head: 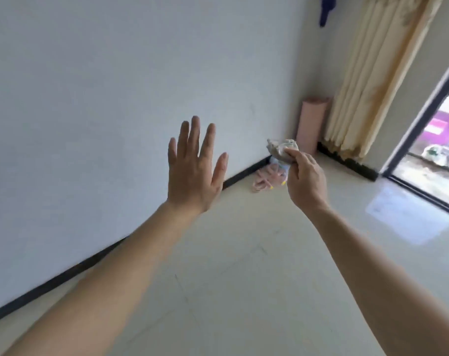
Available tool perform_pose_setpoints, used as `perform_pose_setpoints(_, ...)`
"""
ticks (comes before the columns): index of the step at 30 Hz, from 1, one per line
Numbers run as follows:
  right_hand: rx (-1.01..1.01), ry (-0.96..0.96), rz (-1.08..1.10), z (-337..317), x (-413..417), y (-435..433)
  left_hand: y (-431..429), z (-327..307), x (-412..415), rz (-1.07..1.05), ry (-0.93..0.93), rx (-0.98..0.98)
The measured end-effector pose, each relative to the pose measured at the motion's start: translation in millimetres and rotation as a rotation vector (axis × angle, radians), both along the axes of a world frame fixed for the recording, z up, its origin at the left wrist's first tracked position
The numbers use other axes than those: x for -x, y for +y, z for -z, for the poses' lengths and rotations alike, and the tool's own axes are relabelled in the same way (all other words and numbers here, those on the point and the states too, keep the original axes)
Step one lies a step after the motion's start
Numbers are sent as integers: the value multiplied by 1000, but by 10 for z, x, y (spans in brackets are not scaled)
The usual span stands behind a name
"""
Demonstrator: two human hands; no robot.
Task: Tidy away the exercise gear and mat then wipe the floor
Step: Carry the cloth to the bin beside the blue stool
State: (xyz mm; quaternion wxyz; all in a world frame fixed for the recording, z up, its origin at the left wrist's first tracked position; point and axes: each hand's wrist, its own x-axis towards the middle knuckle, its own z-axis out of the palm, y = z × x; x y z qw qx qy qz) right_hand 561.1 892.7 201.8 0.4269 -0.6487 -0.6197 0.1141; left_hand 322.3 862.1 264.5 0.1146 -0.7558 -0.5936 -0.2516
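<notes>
My right hand [307, 182] is raised in front of me, pinching a crumpled grey-white cloth [281, 150] between thumb and fingers. My left hand [195, 170] is held up beside it with fingers spread, holding nothing. A rolled pink mat [311, 122] stands upright in the far corner against the wall. On the floor just before it lies a pile of pink bands or rope [265, 179] with something pale blue, partly hidden behind my right hand and the cloth.
A white wall [115, 86] with a black baseboard [71, 268] runs along the left. Beige curtains [377, 73] hang at the back right beside a dark-framed glass door [423, 119]. Pale tiled floor [244, 278] stretches ahead. A blue garment [326, 9] hangs high up.
</notes>
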Motion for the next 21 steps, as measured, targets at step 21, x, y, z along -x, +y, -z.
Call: perform_pose_setpoints(21, -365, 35, -1628, -1022, 6762, -4660, -6920, -749, 4217, -1618, 76, 42)
